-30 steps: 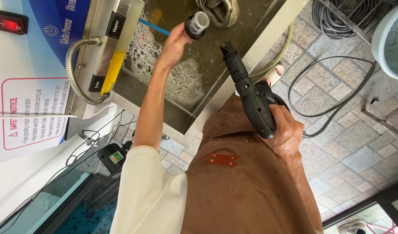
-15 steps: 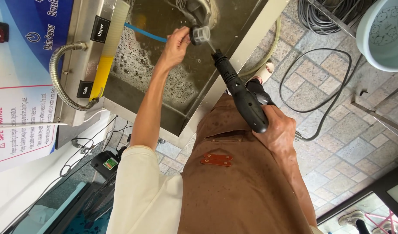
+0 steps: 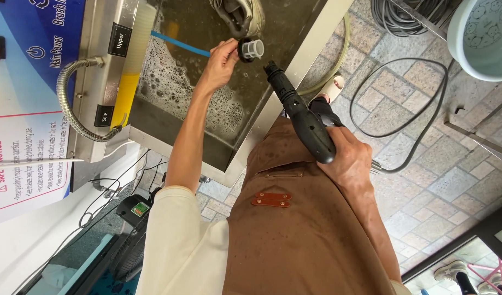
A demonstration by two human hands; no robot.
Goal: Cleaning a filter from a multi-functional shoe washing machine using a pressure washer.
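The left hand (image 3: 222, 59) is raised over a steel wash tank (image 3: 294, 71), its fingers pinched around a small black fitting with a clear, ribbed cap (image 3: 251, 49), which it holds at about the twelve o'clock spot of the view, above the dark water. The right hand (image 3: 349, 164) sits lower, toward three o'clock from the middle of the view, with its fingers wrapped tight around the grip of a black spray gun (image 3: 300, 117). The gun's barrel slants up toward eleven o'clock, and its nozzle tip lies just beside the fitting, a little below and to the right of it; whether the two touch cannot be told. Soap foam (image 3: 218, 106) floats on the water at seven o'clock from the fitting, and a shoe (image 3: 241, 12) lies in the tank just above it, at the top edge of the view. A thin blue tube (image 3: 180, 43) runs across the tank at nine o'clock from the left hand. A flexible metal hose (image 3: 70, 109) loops along the tank's outer wall near the left edge. The person wears a brown apron (image 3: 300, 240) spotted with water and a cream sleeve (image 3: 180, 246). On the paved floor (image 3: 426, 180) at the right, a black cable (image 3: 420, 109) curves round, and a pale blue basin (image 3: 480, 38) stands at two o'clock.
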